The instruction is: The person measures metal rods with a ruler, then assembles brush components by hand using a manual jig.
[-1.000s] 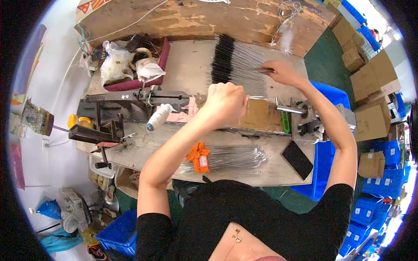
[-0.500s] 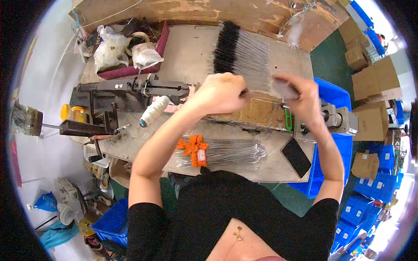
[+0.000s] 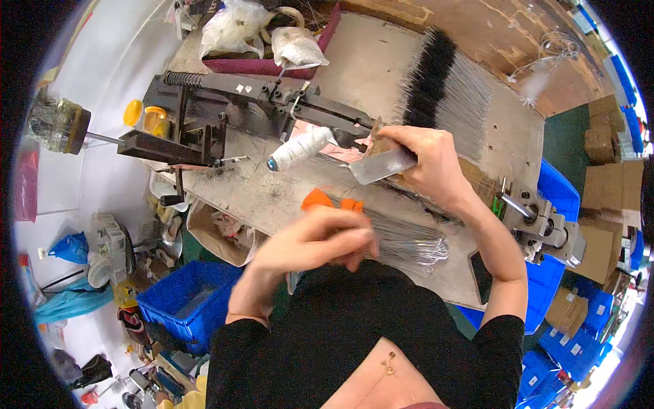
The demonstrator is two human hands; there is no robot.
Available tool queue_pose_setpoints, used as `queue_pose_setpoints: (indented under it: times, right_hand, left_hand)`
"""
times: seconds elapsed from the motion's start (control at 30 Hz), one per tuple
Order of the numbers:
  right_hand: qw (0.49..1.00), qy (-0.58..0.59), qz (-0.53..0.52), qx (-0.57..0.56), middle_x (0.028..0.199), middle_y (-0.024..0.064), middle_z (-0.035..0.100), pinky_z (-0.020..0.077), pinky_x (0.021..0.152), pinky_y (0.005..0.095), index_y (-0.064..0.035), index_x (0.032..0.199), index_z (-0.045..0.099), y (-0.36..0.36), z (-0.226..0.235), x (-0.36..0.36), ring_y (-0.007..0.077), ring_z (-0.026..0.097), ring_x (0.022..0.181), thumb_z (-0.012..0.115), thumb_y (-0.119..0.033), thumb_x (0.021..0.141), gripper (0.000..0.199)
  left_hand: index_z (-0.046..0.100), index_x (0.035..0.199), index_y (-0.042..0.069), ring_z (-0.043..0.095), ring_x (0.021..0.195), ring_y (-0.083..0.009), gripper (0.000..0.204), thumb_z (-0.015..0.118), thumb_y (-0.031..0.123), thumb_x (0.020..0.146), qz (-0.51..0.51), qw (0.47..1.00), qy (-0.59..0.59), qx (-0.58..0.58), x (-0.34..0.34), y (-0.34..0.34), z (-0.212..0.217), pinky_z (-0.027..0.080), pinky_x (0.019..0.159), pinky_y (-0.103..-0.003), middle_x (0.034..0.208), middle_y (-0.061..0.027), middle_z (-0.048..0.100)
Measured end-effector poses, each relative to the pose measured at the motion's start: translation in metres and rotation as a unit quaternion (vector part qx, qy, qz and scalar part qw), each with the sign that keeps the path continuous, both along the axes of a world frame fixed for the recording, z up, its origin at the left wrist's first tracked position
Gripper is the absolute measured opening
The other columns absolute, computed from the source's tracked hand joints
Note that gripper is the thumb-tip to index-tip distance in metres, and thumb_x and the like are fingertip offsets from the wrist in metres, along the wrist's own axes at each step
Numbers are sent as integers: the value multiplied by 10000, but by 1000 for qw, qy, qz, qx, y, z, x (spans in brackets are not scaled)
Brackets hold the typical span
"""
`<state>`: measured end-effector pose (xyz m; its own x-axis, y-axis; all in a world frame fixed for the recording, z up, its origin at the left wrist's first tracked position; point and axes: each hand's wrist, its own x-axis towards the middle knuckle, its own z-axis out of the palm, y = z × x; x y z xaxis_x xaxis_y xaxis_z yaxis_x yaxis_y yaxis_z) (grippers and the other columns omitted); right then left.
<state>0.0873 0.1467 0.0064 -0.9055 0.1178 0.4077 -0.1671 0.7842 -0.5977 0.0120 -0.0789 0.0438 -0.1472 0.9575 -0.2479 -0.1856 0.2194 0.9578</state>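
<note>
Grip, right hand [image 3: 436, 167]: closed on one end of a flat metal plate [image 3: 383, 168], thumb and fingers pinching it so that its broad face juts leftward, probably for a free working edge. Plate position: over the middle of the bench [image 3: 361, 61], just right of the thread spool [image 3: 300, 148]. Left hand [image 3: 320, 242]: blurred, fingers half curled, contents cannot be told; nearest item, an orange cloth [image 3: 332, 200]. Wire bundle [image 3: 412, 244], one: lies along the front edge; the cloth at its left end presumably keeps the lengths together. Spool, white, blue-tipped: leans out from the black machine [image 3: 272, 102], likely so that thread runs freely. Clamp block [image 3: 538, 218], metal: at the bench's right end, facing the machine, perhaps as a counter-support. Black-bristled wires [image 3: 430, 78]: laid side by side at the back, apparently for order. Maroon tray [image 3: 272, 66]: holds plastic bags [image 3: 233, 28], behind the machine.
</note>
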Motion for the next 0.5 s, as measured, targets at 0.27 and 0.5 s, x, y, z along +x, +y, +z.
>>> queue_pose_setpoints:
  times: [0.27, 0.5]
  right_hand:
    - [983, -120, -20, -141, 860, 208, 672, 517, 710, 336, -8, 956, 693, 9, 4, -11, 334, 679, 803, 627, -58, 703, 266]
    - [982, -143, -25, -121, 839, 228, 657, 514, 706, 350, -19, 962, 707, 5, 7, -14, 340, 680, 768, 656, -117, 678, 305]
  left_hand:
    - [614, 1078, 40, 501, 650, -141, 546, 368, 518, 982, 277, 813, -510, -39, -34, 12, -103, 422, 587, -299, 799, -45, 592]
    - [568, 1019, 26, 442, 614, -119, 209, 589, 202, 908, 203, 884, -421, 13, 2, 64, -84, 422, 592, -328, 677, 14, 425]
